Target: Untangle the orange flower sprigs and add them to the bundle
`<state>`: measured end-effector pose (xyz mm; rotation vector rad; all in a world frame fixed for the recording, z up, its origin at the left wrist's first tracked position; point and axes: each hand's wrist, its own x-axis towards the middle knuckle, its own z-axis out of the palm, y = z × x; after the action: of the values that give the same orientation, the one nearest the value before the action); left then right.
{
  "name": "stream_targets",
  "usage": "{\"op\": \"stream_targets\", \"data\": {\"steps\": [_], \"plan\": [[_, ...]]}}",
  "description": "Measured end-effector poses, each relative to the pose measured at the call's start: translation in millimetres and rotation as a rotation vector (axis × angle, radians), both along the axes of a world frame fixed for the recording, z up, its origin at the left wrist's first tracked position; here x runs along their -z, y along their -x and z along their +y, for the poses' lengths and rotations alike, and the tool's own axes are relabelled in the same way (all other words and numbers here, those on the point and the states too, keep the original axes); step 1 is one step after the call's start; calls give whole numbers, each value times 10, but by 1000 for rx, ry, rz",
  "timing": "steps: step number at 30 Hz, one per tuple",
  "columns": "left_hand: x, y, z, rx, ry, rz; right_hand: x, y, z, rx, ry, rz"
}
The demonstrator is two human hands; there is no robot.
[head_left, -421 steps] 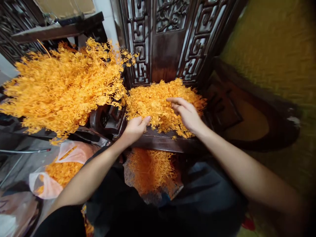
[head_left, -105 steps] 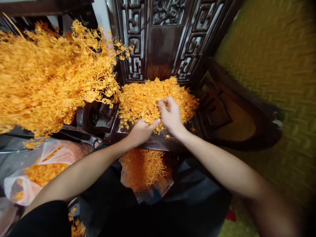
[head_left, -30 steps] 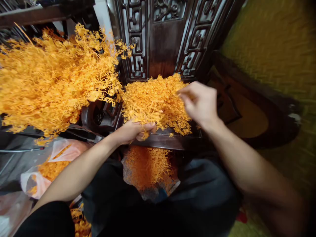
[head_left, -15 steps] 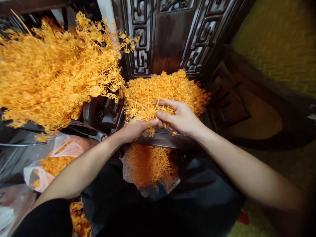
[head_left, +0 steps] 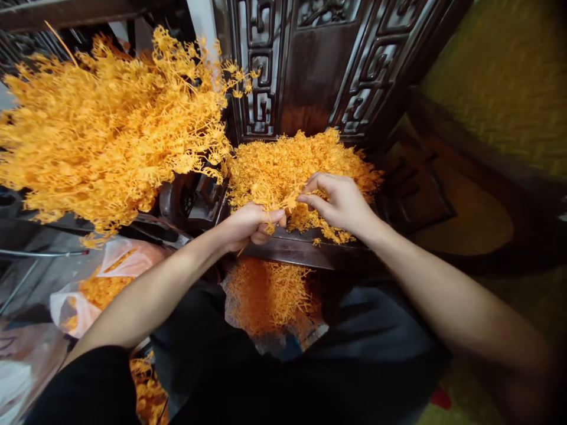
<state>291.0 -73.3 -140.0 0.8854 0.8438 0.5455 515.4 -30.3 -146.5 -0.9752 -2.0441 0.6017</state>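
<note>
My left hand (head_left: 254, 225) is closed around the stem of an orange-yellow plastic flower sprig (head_left: 264, 195), its branching tips rising above the thumb. Right beside it, my right hand (head_left: 334, 200) pinches at the sprig's tips with thumb and index finger. Behind both hands lies a heap of small orange-yellow florets (head_left: 305, 153) on a dark carved wooden chair (head_left: 323, 255). A few bits sit along the seat's front edge. The other fingers of my right hand are partly hidden.
A large bundle of orange-yellow sprigs (head_left: 115, 130) rests on dark furniture at left. Below it is a plastic bag (head_left: 133, 254) with orange pieces. Bare stems (head_left: 283, 295) lie under the seat front, between my knees. The carved chair back (head_left: 310, 77) rises behind the heap.
My right hand has moved slightly right, its fingers now pinched together rather than spread over the sprig. My left hand has turned and grips the sprig more upright.
</note>
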Motion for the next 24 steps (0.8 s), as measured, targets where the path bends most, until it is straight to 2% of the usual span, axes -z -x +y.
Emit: {"op": "stream_targets", "data": {"steps": [2, 4, 7, 9, 11, 14, 16, 20, 24], "plan": [[-32, 50, 40, 11, 23, 36, 25, -45, 55, -6, -39, -18], [-78, 128, 75, 15, 45, 52, 61, -157, 147, 55, -30, 25], [-114, 260, 95, -34, 36, 12, 120, -397, 273, 284, 139, 281], [-110, 304, 81, -61, 18, -50, 121, -492, 265, 333, 303, 467], [-103, 291, 56, -38, 12, -108, 71, -462, 162, 224, 449, 555], [-116, 207, 23, -2, -5, -167, -55, -252, -65, 1, 631, 603], [-130, 152, 10, -11, -31, -189, -120, -110, -174, -93, 718, 649], [-100, 79, -12, -31, -69, -229, -150, 27, -233, -124, 794, 688], [-65, 29, -33, -2, -82, -258, -149, 91, -238, -102, 772, 668]]}}
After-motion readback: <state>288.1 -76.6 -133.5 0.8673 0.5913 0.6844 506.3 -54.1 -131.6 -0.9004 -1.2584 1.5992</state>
